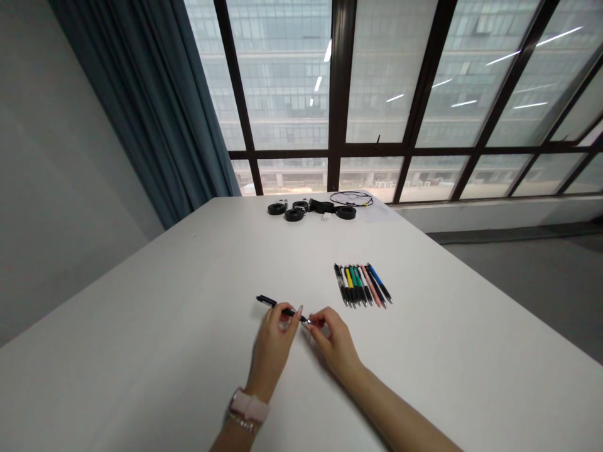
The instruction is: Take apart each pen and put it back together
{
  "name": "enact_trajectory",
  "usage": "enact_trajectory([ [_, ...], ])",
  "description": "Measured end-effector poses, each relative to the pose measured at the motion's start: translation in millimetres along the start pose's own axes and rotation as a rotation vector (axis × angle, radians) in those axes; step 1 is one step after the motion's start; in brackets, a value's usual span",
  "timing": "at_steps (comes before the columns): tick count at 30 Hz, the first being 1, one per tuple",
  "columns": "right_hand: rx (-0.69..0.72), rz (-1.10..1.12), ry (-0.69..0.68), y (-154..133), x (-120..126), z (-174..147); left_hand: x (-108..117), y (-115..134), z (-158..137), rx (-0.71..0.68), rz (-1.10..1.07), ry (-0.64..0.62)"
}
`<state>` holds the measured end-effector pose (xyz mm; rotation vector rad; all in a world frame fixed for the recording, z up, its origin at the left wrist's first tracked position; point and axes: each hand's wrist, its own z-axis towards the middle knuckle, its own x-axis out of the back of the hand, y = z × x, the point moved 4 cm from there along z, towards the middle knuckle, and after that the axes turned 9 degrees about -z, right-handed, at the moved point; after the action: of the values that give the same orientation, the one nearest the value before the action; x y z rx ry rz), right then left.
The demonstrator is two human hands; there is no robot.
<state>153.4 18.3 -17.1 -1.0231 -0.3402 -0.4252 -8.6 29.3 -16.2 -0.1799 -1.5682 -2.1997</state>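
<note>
The left hand has its grip closed around one black pen over the tabletop, the right hand pinching and partly hiding its tip, with roughly ten pens, too packed to count surely, lying beyond.

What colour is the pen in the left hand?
Mostly black; the pen shows best in the head view.

Black pen: middle partly covered by left hand; tip end lost in right hand's pinch, detail too small to tell. 2 forearms cut off at bottom, likewise table's near edge. Pale bits by table's far edge: too small to identify. Building outside: hazy.
</note>
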Motion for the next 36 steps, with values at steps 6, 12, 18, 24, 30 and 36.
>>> enact_trajectory([
  [6, -0.011, -0.014, 0.008, 1.7, 0.1, -0.1, -1.1, -7.5, 3.1, -0.013, 0.010, 0.055],
  [12, -0.029, -0.002, 0.013, 2.5, -0.2, 0.2, -3.1, -9.6, 1.8, -0.004, 0.003, 0.048],
  [18, -0.051, 0.004, 0.007, 1.6, 1.0, 0.0, 0.2, -4.4, 0.2, 0.023, 0.020, 0.092],
  [24, -0.066, 0.020, -0.002, 2.1, 2.6, 0.3, 1.1, -2.8, -1.0, 0.049, 0.066, 0.073],
  [30, -0.079, 0.021, -0.001, 2.9, 2.2, 0.4, -0.3, -7.0, 0.2, 0.092, -0.045, 0.079],
  [36, -0.078, 0.011, -0.001, 1.9, 4.2, 1.7, -4.6, -8.2, 0.7, 0.223, -0.308, 0.048],
])
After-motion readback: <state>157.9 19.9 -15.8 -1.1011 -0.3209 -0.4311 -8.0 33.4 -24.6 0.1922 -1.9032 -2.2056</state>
